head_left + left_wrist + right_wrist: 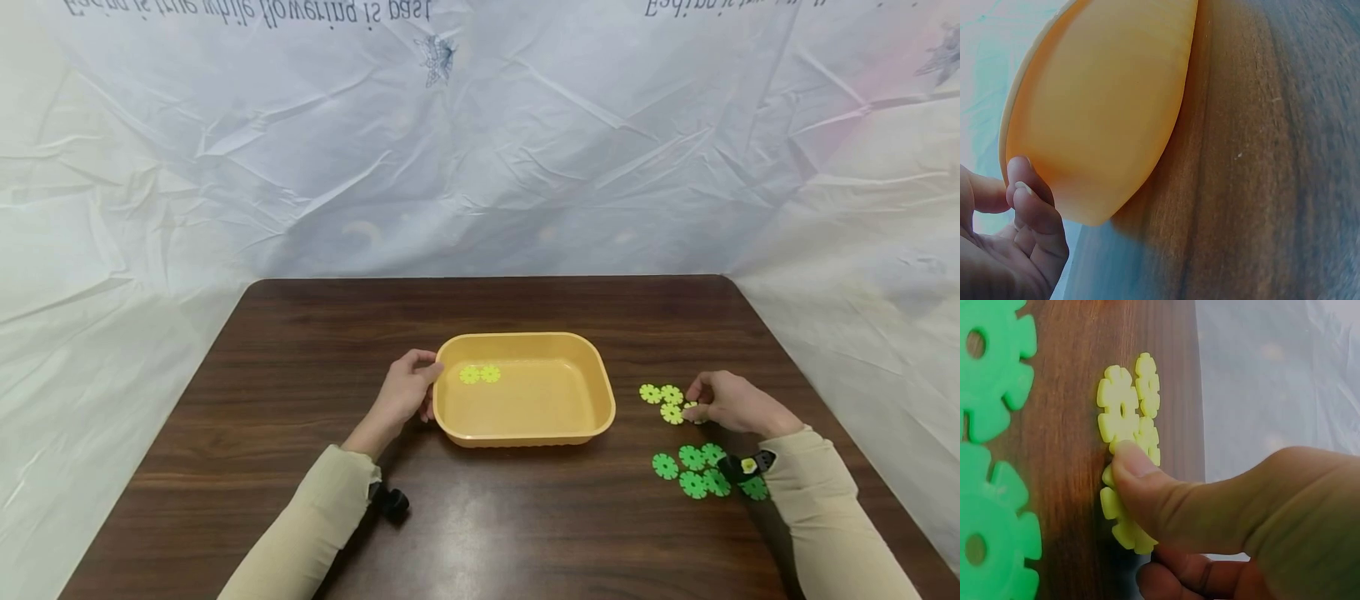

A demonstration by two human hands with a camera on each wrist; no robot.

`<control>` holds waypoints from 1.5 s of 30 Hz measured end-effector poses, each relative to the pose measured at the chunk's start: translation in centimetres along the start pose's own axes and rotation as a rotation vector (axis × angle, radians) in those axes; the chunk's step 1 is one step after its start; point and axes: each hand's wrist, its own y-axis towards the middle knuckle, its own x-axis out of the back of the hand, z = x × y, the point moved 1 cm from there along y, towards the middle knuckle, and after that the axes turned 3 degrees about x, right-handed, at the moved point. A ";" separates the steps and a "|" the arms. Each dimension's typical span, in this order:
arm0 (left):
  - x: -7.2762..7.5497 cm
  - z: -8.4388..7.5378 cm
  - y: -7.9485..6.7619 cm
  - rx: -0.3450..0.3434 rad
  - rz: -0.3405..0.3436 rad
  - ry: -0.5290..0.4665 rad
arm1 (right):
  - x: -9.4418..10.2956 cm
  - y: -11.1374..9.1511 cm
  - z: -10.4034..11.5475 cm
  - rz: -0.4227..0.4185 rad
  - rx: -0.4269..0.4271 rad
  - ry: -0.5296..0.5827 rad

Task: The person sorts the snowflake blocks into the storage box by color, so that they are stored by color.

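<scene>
My left hand (405, 387) holds the left end of a shallow yellow-orange plastic tray (525, 437), thumb at the rim and fingers against the outer wall. Two yellow notched plastic discs (480, 374) lie inside it, toward the back left. To the tray's right, my right hand (738, 402) pinches a yellow notched disc (1125, 531) at the table, the thumb across its face. Three more yellow discs (671, 394) lie beside those fingertips. Several green notched discs (693, 483) are spread nearer me, some partly hidden under the right wrist.
The dark wood-grain table (322, 325) has its back edge against a hanging pale sheet (480, 167). Black wrist cameras are strapped to both wrists; the left one (392, 502) sits low over the table.
</scene>
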 end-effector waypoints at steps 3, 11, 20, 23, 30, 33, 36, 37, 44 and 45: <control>0.0 0.1 0.0 0.005 -0.003 0.003 | 0.0 -0.1 0.1 -0.011 0.000 -0.014; 0.0 0.0 0.0 0.000 -0.006 0.000 | 0.6 -0.1 0.4 0.021 -0.025 -0.003; 0.0 0.0 -0.1 0.009 -0.001 0.002 | 1.0 -0.2 1.0 0.057 0.009 0.066; 0.0 0.0 0.0 0.006 -0.005 0.003 | 1.3 0.0 1.6 0.030 0.032 0.087; 0.0 0.1 0.1 0.008 -0.004 -0.001 | 1.8 0.8 3.9 -0.144 0.104 0.052; 0.0 0.1 0.1 0.007 -0.007 -0.001 | 1.8 1.4 5.0 -0.220 0.156 0.074; 0.0 0.1 0.1 0.006 -0.007 -0.008 | 1.6 1.9 6.2 -0.278 0.222 0.108; 0.0 0.1 0.1 0.005 -0.006 -0.011 | 1.5 2.0 6.7 -0.293 0.240 0.123; 0.0 0.0 0.0 -0.002 -0.002 -0.016 | 0.9 2.9 10.0 -0.368 0.332 0.196; 0.0 0.0 0.0 0.000 -0.005 -0.018 | 0.8 3.1 10.5 -0.370 0.352 0.200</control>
